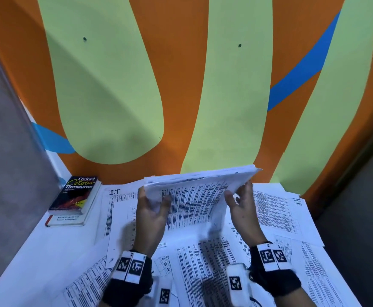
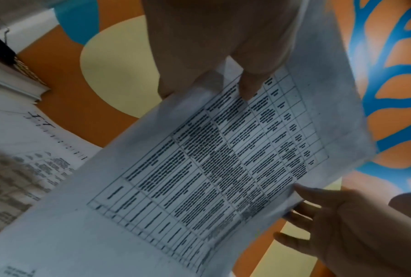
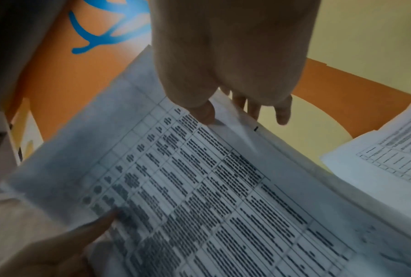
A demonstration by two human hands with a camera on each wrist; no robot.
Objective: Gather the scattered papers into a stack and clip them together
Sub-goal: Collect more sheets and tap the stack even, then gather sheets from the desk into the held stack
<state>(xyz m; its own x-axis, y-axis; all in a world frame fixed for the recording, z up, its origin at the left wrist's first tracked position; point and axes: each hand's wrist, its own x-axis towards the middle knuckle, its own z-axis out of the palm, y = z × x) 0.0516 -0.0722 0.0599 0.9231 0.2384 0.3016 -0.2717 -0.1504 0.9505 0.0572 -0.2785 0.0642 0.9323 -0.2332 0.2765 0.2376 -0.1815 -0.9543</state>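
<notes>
I hold a stack of papers (image 1: 194, 196) upright above the white table, its printed table facing me. My left hand (image 1: 153, 207) grips the stack's left edge, thumb on the front and fingers behind. My right hand (image 1: 239, 200) pinches the right edge, its thumb (image 3: 204, 114) on the front and the other fingers stretched out behind. The left wrist view shows the same stack of papers (image 2: 223, 159) with my left hand (image 2: 207, 90) at its top. Loose printed sheets (image 1: 203, 273) lie scattered under and around my hands.
Two stacked books (image 1: 74, 196), a thesaurus on top, sit at the table's back left corner. More sheets (image 1: 274, 213) spread to the right edge of the table. An orange and green wall (image 1: 181, 96) rises directly behind, and a grey partition (image 1: 8, 140) closes the left side.
</notes>
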